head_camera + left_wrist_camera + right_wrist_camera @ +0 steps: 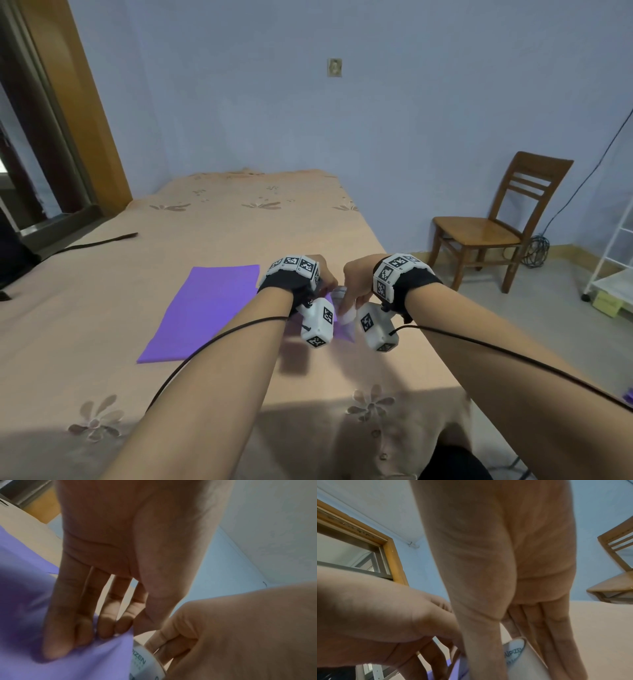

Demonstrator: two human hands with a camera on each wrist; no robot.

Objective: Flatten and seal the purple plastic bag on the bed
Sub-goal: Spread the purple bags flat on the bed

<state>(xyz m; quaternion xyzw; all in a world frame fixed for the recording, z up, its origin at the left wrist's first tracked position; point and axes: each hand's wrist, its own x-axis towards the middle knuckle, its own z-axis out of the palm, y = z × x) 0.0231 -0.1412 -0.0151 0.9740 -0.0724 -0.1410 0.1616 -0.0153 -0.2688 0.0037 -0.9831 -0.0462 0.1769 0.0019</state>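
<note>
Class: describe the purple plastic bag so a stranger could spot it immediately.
Find the peach floral bed filling the room's middle. Near its right edge lies the flat purple plastic bag, the only purple sheet there, with the left hand and right hand working at its right end.

Bare bed (239,219) cover runs wide toward twelve o'clock beyond my hands, open to the wall. At nine o'clock the purple plastic bag (205,308) lies flat, low enough to pass over. Farther out at ten, a dark strap (102,241) lies across the cover. My left hand (325,274) and right hand (356,281) crowd each other at the bag's right end, with a white tube (147,660) pinched between them, so little room remains there. At three o'clock the bed edge drops off; a wooden chair (496,226) stands well apart.
</note>
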